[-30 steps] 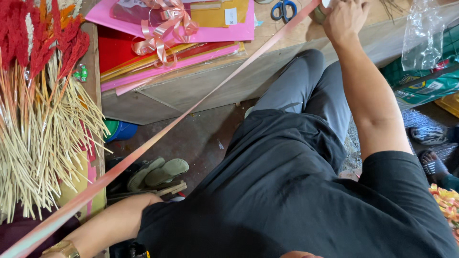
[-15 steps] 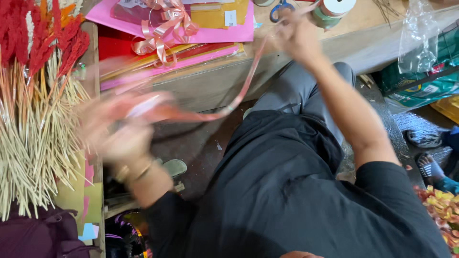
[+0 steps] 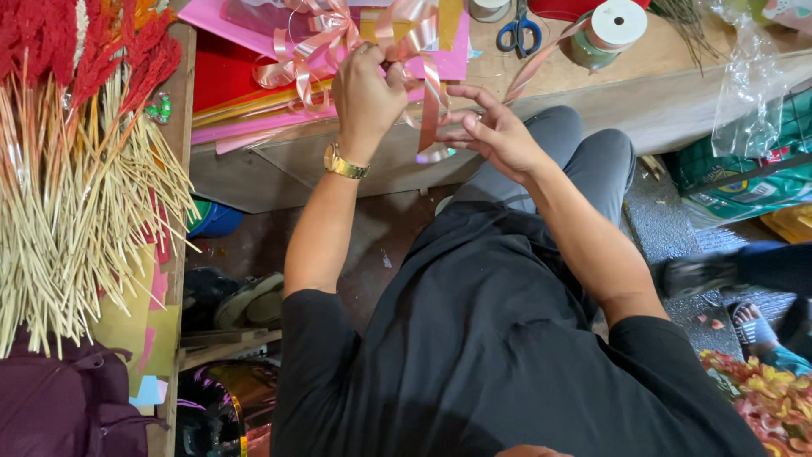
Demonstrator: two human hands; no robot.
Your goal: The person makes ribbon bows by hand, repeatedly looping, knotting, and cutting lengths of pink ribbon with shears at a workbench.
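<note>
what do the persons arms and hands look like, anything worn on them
Both arms are bare from short black sleeves down. The left hand has a gold wristwatch at the wrist. The right hand and its wrist show nothing worn. No gloves.

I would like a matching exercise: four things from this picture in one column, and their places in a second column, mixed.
Things:
1. scissors
2. wristwatch
3. ribbon spool
4. dried stems

Places:
A. far left of the picture
B. on the left wrist
C. on the bench, left of the spool
D. on the bench, right of the scissors

Pairs: 1-C, 2-B, 3-D, 4-A
</note>
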